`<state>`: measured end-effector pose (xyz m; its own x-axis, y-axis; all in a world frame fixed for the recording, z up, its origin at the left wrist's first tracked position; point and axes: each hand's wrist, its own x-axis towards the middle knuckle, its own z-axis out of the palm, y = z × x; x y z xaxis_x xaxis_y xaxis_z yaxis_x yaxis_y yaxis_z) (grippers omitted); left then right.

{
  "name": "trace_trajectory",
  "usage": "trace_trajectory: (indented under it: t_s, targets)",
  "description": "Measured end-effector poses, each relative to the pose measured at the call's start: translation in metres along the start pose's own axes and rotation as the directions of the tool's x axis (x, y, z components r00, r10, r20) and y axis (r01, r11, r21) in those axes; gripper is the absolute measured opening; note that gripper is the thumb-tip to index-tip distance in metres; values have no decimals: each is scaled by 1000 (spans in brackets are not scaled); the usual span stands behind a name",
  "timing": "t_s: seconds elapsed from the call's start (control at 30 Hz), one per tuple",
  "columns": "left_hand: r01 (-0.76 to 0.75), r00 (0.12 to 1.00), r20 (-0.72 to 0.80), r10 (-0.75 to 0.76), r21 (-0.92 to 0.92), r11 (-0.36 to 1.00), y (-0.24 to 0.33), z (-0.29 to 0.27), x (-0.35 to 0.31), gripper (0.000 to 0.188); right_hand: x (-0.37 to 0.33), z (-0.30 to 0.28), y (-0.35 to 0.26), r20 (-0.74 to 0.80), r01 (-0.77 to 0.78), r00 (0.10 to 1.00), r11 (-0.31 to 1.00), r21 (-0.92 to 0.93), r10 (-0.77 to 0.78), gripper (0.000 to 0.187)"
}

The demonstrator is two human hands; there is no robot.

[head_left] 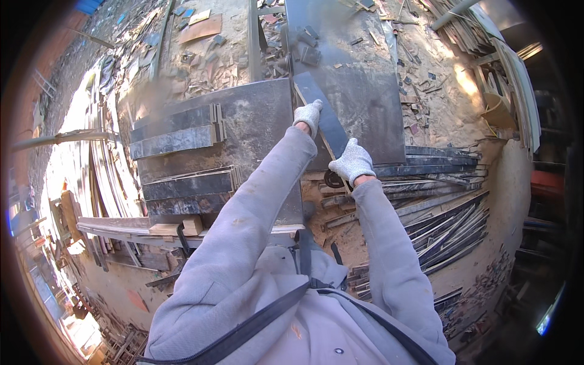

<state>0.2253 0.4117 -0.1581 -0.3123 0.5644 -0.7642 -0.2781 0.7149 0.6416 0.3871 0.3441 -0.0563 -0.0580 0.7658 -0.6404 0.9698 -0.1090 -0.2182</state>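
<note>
A long dark-faced plywood strip with a pale cut edge lies at a slant over the worktable, its far end pointing away and a little to the left. My left hand, in a light grey knit glove, is closed on the strip's left edge about midway along. Nearer to me, my right hand, gloved alike, grips the strip's near end. Its fingertips are partly hidden. Below the strip is a dark, dusty tabletop, with another dark panel of the table to the left.
Two stacks of dark plywood strips lie on the table's left part. A small wood block sits at its front edge. Many strips are piled low on the right. Offcuts and sawdust litter the ground beyond; boards lean at far right.
</note>
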Motion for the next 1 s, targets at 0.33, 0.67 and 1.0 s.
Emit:
trace_trajectory:
  t_s: [0.33, 0.67, 1.0]
  targets:
    - [401, 823, 554, 125, -722, 563, -31, -24, -111, 54, -80, 16, 78, 331, -676, 542, -167, 718, -772, 68]
    - [152, 988, 29, -151, -308, 939, -96, 25, 25, 64, -76, 6, 42, 21, 82, 997, 992, -92, -81, 108]
    - [103, 993, 82, -87, -221, 970, -38, 19, 3, 62, -49, -11, 18, 67, -7, 998, 988, -153, 17, 80]
